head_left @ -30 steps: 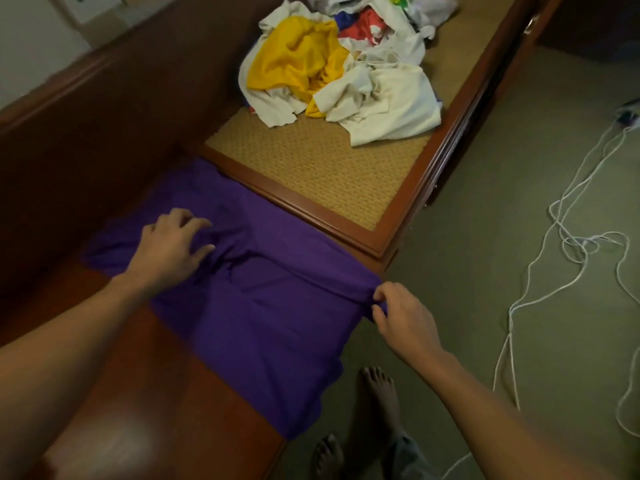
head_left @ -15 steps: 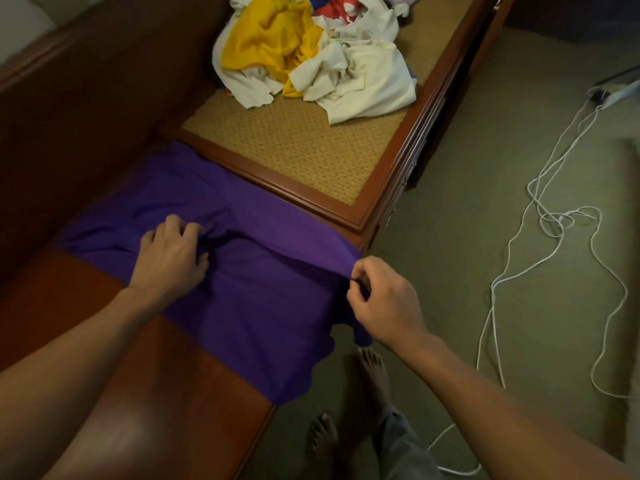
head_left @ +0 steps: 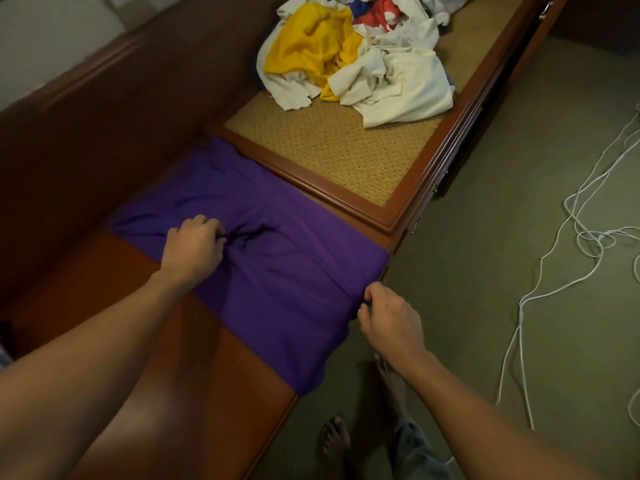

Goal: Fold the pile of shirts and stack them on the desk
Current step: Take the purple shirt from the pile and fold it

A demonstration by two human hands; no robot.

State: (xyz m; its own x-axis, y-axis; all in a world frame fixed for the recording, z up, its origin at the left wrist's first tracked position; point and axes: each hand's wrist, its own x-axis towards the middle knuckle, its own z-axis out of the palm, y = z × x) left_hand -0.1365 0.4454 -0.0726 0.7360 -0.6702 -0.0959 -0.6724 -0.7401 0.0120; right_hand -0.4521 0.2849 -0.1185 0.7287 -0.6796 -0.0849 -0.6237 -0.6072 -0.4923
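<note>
Purple shirt [head_left: 277, 271] spread on desk [head_left: 194, 375], overhanging edge; crumpled shirt pile [head_left: 360, 57] beyond.

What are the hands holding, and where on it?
Both hold the purple shirt: the left hand grips bunched cloth near its middle, the right hand pinches its edge at the desk front.

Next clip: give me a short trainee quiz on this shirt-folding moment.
1. True or false: the purple shirt lies on the desk, apart from the unfolded pile.
2. Fill in: the left hand grips bunched fabric near the shirt's ____.
3. Which pinches the shirt's edge at the desk's front? A) left hand B) right hand
Key: 1 true; 2 middle; 3 B.
</note>
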